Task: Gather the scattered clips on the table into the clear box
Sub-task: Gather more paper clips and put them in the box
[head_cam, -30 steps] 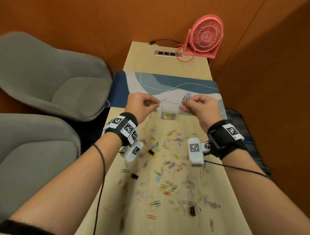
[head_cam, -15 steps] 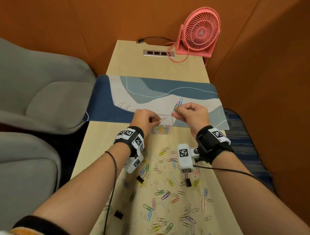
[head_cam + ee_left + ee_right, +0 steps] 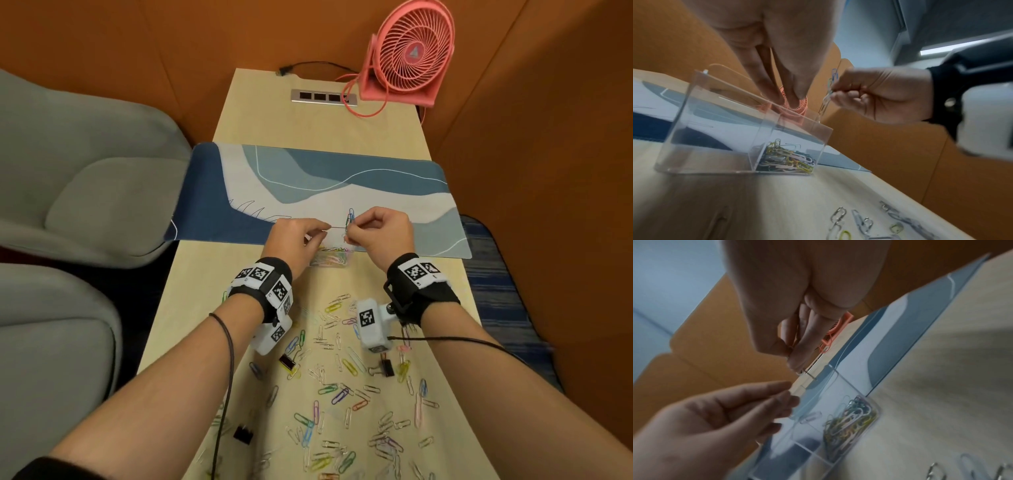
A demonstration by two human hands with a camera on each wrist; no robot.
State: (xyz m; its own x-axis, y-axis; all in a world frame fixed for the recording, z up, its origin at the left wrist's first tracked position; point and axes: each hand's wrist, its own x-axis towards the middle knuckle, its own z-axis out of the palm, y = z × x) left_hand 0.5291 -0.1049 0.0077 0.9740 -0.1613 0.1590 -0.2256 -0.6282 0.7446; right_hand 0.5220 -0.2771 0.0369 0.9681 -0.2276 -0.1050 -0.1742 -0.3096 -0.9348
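Even ceiling light fills the fairly sharp head view, whose edges bow outward. Both wrist views are dimmer and motion-blurred, with a broad soft shadow on the bench [image 3: 777,203] just in front of the clear box [image 3: 719,123].

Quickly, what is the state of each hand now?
Left hand: fingertips together; cannot tell if it holds anything.
Right hand: closed, pinching a bunch of clips.
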